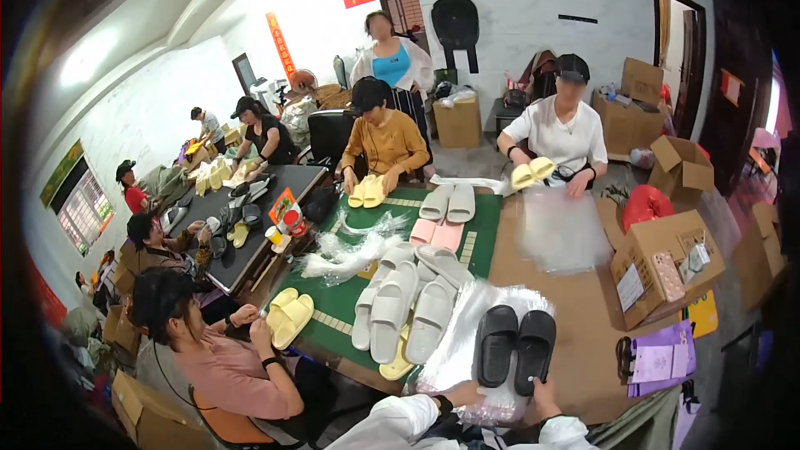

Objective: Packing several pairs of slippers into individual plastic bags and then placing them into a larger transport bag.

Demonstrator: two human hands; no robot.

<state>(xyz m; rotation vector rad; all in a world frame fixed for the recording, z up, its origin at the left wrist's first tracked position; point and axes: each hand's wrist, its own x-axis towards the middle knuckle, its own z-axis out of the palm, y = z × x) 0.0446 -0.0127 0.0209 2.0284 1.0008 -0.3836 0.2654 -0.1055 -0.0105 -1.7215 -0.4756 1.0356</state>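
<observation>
A pair of black slippers, the left slipper (pixel 497 343) and the right slipper (pixel 536 348), lies side by side over a stack of clear plastic bags (pixel 450 350), heels toward me. My right hand (pixel 546 400) grips the heel of the right slipper. My left hand (pixel 465 394) is beside the left slipper's heel, against the plastic; its fingertips are too unclear to tell their grip. To the left of the bags, several grey slippers (pixel 392 308) lie heaped, with a yellow slipper (pixel 398 358) partly under them.
Across the table, one person holds yellow slippers (pixel 533 172) by a clear bag sheet (pixel 565 229); another handles a yellow pair (pixel 367 191). A person at left sits by more yellow slippers (pixel 290 317). A cardboard box (pixel 667 267) and purple bags (pixel 661 358) are at right.
</observation>
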